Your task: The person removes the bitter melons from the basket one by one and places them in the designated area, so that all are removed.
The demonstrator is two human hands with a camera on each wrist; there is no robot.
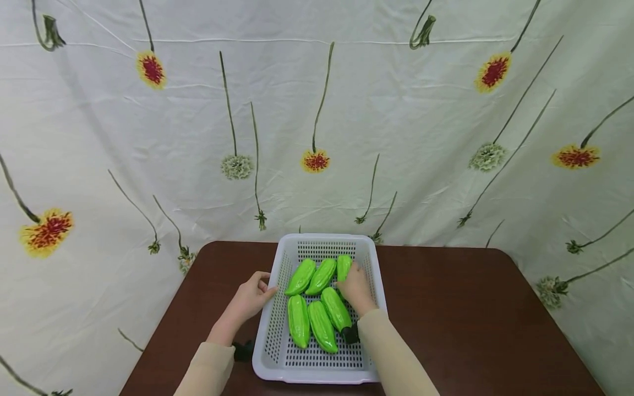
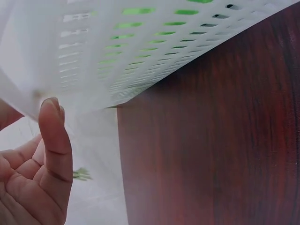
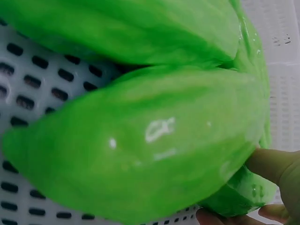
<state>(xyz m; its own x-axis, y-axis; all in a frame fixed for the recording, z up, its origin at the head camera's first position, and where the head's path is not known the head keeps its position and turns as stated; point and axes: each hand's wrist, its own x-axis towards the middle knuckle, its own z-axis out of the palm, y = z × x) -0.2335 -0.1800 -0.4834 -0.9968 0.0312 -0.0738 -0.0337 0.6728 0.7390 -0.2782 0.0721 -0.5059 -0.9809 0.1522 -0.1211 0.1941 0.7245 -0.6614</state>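
Note:
Several glossy green, ridged, long vegetables [image 1: 299, 322] lie in two rows in a pale plastic basket [image 1: 317, 375]. My right hand [image 1: 358, 289] reaches over the basket's right side and grips the far-right green vegetable [image 1: 344, 264]. In the right wrist view, thumb and fingers [image 3: 269, 164] lie on either side of that vegetable [image 3: 253, 187], partly hidden behind a nearer one [image 3: 140, 145]. At the basket's left rim, my left hand [image 1: 250, 297] pinches the edge. The left wrist view shows a finger [image 2: 55, 140] against the rim, with another partly behind it.
The basket stands on a dark brown wooden table [image 1: 446, 313], which extends to both sides. Behind the table hangs a pale cloth [image 1: 277, 110] printed with flowers. Slots pierce the basket's walls and floor. A black band [image 1: 350, 333] shows at the right wrist.

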